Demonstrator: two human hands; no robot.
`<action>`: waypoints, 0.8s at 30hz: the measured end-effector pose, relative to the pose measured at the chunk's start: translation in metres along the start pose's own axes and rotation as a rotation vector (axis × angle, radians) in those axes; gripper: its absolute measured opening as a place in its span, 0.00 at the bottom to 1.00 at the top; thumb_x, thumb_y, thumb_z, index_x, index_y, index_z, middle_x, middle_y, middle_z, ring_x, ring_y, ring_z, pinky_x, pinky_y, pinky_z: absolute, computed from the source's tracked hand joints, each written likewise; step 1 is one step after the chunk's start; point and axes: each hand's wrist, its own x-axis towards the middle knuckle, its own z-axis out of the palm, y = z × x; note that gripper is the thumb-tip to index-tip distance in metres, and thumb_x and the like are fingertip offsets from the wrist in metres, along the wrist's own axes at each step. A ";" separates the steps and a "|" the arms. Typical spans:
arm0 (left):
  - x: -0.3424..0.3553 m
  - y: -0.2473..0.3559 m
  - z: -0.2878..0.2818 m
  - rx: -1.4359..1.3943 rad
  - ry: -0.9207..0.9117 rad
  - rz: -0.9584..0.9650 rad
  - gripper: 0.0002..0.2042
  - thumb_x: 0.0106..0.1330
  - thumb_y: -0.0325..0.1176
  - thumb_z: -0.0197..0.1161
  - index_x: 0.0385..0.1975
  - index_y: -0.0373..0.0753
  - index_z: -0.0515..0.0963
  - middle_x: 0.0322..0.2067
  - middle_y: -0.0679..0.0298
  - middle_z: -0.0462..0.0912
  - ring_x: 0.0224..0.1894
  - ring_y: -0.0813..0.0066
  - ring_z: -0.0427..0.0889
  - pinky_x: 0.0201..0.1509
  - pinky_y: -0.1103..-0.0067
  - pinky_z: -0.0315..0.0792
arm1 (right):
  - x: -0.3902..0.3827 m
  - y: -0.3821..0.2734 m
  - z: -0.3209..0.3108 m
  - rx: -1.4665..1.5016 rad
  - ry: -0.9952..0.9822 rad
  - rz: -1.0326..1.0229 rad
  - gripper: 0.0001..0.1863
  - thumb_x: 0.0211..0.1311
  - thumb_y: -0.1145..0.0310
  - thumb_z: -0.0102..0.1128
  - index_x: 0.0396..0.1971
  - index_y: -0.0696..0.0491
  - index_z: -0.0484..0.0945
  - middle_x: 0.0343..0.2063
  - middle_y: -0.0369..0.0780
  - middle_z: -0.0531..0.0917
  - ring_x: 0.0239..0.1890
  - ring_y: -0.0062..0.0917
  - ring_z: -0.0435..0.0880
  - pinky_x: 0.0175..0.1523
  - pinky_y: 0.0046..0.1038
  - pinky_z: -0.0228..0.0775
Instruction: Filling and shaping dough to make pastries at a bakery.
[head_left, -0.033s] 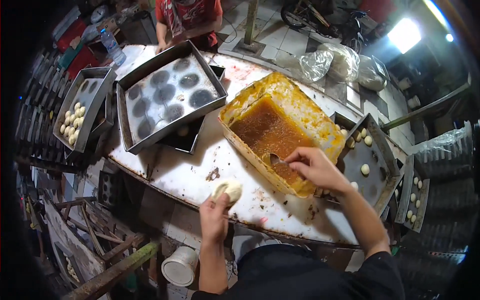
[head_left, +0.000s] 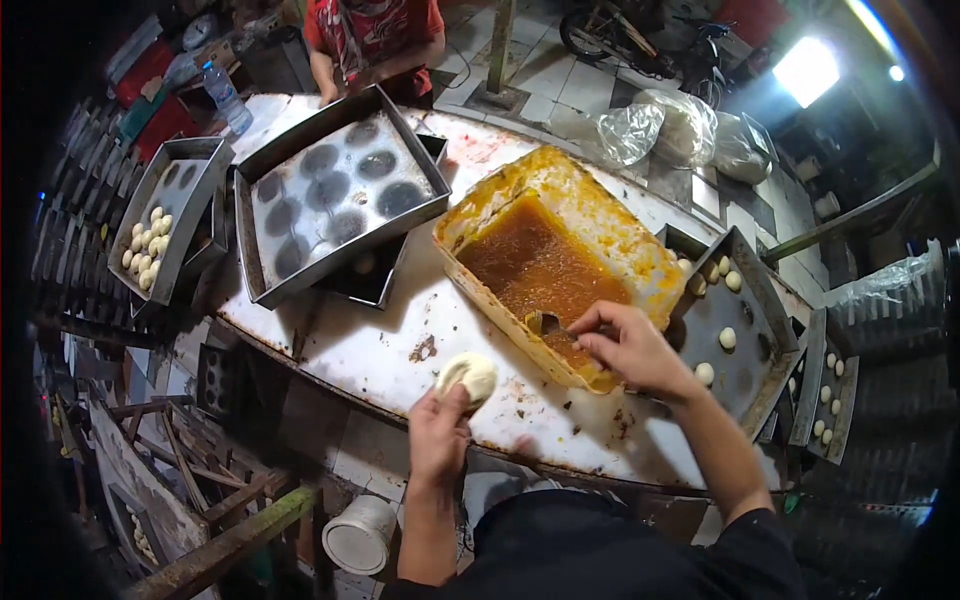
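Note:
My left hand (head_left: 437, 430) holds a pale, flattened piece of dough (head_left: 470, 378) over the near edge of the white table (head_left: 400, 350). My right hand (head_left: 625, 345) reaches into the near corner of a rectangular tub (head_left: 600, 210) smeared with orange. The fingers pinch a small scoop (head_left: 540, 322) whose tip is dug into the brown filling (head_left: 535, 265).
A big metal tray (head_left: 330, 190) with dark round marks lies at the back left. Another tray (head_left: 160, 235) beside it and a third tray (head_left: 735, 330) at the right hold dough balls. A person in red (head_left: 375, 35) stands across the table. Plastic bags (head_left: 680, 125) sit behind.

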 end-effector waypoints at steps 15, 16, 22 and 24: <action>-0.150 -0.168 0.115 -0.210 -0.104 -0.054 0.18 0.79 0.29 0.51 0.64 0.29 0.67 0.60 0.49 0.77 0.61 0.57 0.79 0.68 0.63 0.73 | -0.236 0.300 0.028 -0.411 0.795 -0.188 0.03 0.59 0.81 0.63 0.33 0.60 0.82 0.37 0.48 0.82 0.40 0.44 0.81 0.48 0.38 0.75; -0.170 -0.168 0.125 -0.127 -0.217 -0.060 0.20 0.76 0.27 0.54 0.65 0.29 0.65 0.61 0.49 0.76 0.61 0.58 0.79 0.68 0.63 0.74 | -0.247 0.322 0.016 -0.508 0.808 -0.160 0.04 0.60 0.79 0.64 0.35 0.59 0.83 0.39 0.48 0.82 0.45 0.44 0.79 0.53 0.40 0.72; -0.264 -0.174 0.134 0.126 -0.426 -0.040 0.34 0.65 0.17 0.66 0.71 0.34 0.61 0.66 0.52 0.73 0.68 0.62 0.74 0.72 0.63 0.72 | -0.303 0.198 0.002 0.507 -0.007 -0.383 0.35 0.56 0.63 0.76 0.64 0.55 0.77 0.67 0.40 0.72 0.64 0.28 0.73 0.64 0.31 0.67; -0.295 -0.173 0.141 0.288 -0.455 0.025 0.28 0.71 0.22 0.63 0.70 0.35 0.63 0.61 0.58 0.76 0.62 0.72 0.76 0.68 0.74 0.71 | -0.333 0.149 0.011 0.609 -0.131 -0.508 0.35 0.57 0.61 0.76 0.64 0.58 0.78 0.68 0.43 0.70 0.66 0.28 0.71 0.67 0.31 0.65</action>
